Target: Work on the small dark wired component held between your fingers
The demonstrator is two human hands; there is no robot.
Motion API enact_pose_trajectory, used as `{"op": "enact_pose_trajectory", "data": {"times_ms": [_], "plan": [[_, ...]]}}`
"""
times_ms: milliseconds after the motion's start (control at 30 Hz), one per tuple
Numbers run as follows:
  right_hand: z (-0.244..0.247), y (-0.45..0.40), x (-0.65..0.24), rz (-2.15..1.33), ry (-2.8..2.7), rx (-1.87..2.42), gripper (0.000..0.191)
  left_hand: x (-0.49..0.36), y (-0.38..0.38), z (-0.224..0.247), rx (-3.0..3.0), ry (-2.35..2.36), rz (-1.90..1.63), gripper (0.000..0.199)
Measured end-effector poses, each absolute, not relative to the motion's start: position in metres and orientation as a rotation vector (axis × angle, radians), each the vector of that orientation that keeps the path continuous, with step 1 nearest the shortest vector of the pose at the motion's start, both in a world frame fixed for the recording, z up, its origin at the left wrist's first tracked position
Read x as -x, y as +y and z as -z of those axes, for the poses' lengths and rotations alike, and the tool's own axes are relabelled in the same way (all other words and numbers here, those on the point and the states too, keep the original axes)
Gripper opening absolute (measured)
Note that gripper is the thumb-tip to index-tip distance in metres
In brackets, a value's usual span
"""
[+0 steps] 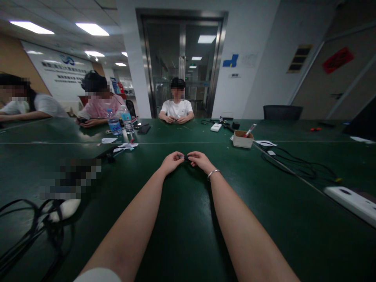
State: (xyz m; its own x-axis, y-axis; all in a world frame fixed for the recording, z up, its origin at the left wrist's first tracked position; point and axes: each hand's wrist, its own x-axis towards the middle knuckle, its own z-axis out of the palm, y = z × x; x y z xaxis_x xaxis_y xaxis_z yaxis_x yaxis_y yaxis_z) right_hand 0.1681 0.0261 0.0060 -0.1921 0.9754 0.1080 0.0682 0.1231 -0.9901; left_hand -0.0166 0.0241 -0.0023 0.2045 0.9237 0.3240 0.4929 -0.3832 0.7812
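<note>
Both my arms reach forward over the green table [185,219], with the hands close together. Between them is a small dark object [186,158] with a paler, silvery part at its left end; it is too small for me to tell its kind. My left hand [171,163] pinches the left end between thumb and fingers. On the other end, the thumb and fingers of my right hand [202,161] are closed in the same way. A silver bracelet [213,174] circles my right wrist. The fingertips partly hide the object.
Black cables [32,231] and a white mouse [69,208] lie at left. Water bottles [126,119] stand beyond paper scraps [126,147]. A small box [243,140], more cables [296,162] and a white power strip [352,201] are at right. A person [176,107] sits opposite, others at left.
</note>
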Motion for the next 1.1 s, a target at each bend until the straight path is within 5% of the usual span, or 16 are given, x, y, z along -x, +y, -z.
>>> {"op": "enact_pose_trajectory", "data": {"times_ms": [1100], "plan": [[-0.011,0.022,-0.1666,-1.22,-1.46,1.115,0.015,0.0162,0.0279,0.0047,-1.855,1.243,-1.093,0.033]]}}
